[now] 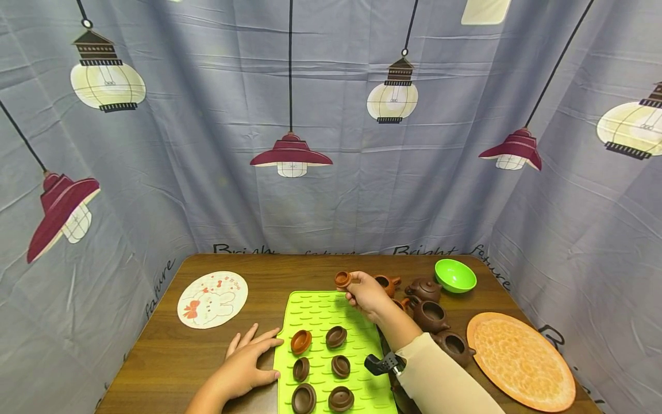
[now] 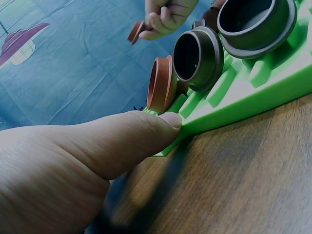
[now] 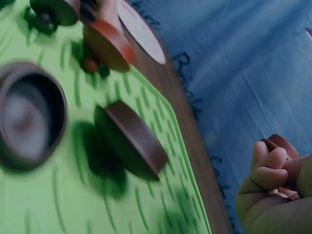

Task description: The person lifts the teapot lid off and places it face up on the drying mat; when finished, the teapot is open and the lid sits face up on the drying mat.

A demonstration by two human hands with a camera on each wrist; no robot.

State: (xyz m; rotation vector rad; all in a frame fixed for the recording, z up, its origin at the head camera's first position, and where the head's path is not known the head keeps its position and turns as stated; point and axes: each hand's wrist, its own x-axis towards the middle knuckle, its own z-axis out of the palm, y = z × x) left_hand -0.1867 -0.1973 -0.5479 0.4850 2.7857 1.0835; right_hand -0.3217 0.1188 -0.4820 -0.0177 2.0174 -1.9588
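My right hand [image 1: 369, 296] pinches a small reddish-brown teapot lid [image 1: 342, 279], raised over the far edge of a green ridged mat [image 1: 357, 322]. In the right wrist view the curled fingers [image 3: 268, 168] hide most of that lid. On the mat lie an orange-brown lid [image 1: 300, 341] and several dark brown lids [image 1: 341, 366], undersides up and some tilted, in two columns. My left hand [image 1: 245, 365] rests at the mat's left edge with fingers spread. Its thumb [image 2: 141, 131] touches the mat's rim in the left wrist view.
Right of the mat stand several dark brown teapots [image 1: 431, 316] and an orange-brown one [image 1: 385, 283], partly behind my right arm. A bright green bowl [image 1: 455, 276] is at the back right, a round orange placemat [image 1: 519, 359] nearer. A white rabbit-print mat [image 1: 213, 299] lies at left.
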